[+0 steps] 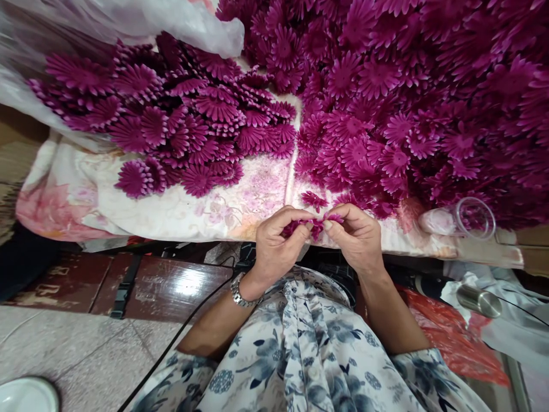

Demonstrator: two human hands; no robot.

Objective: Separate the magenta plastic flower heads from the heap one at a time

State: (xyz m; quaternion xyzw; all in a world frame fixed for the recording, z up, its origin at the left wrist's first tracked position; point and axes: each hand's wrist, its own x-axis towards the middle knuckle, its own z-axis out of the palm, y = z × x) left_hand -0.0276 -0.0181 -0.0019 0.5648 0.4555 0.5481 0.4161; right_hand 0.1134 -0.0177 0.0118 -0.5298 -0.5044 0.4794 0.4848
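Observation:
My left hand (283, 236) and my right hand (355, 233) meet over the table's front edge. Between their thumbs and fingers is a small magenta artificial flower (316, 228), pinched from both sides and partly covered by the fingertips. Just beyond it a single loose flower piece (314, 199) lies on the floral cloth (253, 200). To the left spread stacks of flat magenta petal layers (201, 123). A large heap of magenta flowers (364, 120) fills the right side and far part of the table.
Clear plastic sheeting (171, 26) covers the far left corner. At the table's right front, a transparent plastic cup (474, 218) lies on its side. A brown bench (171, 286) stands below left; a metal cylinder (479, 301) and red plastic bag (458, 343) are at lower right.

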